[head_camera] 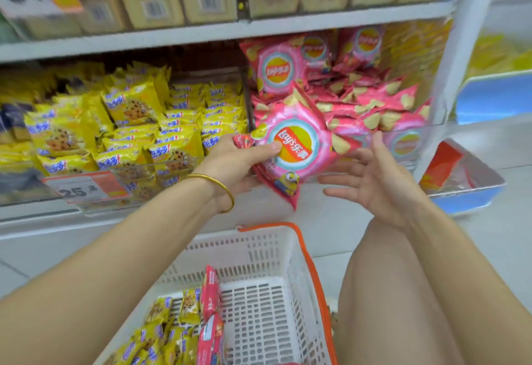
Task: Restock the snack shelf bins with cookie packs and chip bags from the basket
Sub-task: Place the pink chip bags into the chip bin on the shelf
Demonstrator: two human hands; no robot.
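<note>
My left hand (239, 160) grips a pink chip bag (299, 146) by its left edge, thumb on the front, and holds it in front of the bin of pink chip bags (371, 100) on the shelf. My right hand (371, 174) hovers just right of the bag, fingers spread, touching nothing. Left of that bin lies the bin of yellow cookie packs (138, 125). The white basket (259, 252) with an orange handle sits on the floor below my arms. It holds several yellow cookie packs (172, 327) and pink chip bags (210, 301).
A clear divider (247, 100) separates the two bins. An upper shelf (201, 33) carries tan boxes. A price tag (86, 189) hangs on the cookie bin's front. A blue tray (466, 189) stands on the floor at the right. My knee (388, 278) is beside the basket.
</note>
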